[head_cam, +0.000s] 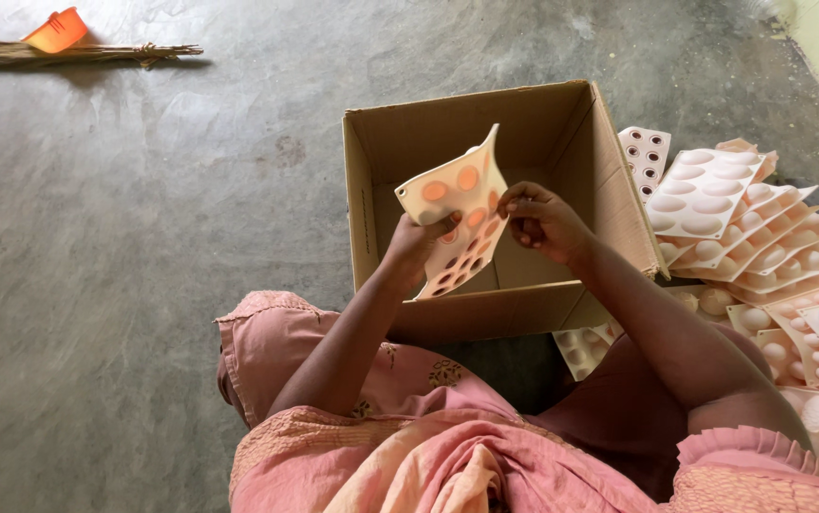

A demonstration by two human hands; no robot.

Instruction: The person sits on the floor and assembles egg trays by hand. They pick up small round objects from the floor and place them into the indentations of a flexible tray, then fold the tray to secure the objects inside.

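I hold a cream-coloured flexible mould sheet (455, 214) with round orange cavities, bent and upright over an open cardboard box (599, 161). My left hand (417, 243) grips the sheet's lower left side. At the sheet's right edge my right hand (540, 220) pinches it with curled fingers. The box looks empty inside and sits on the floor in front of my knees.
A spread pile of similar peach and cream mould sheets (761, 237) lies on the floor to the right of the box. A straw broom (77, 54) and an orange dustpan (56, 30) lie at the far left. The floor is grey concrete.
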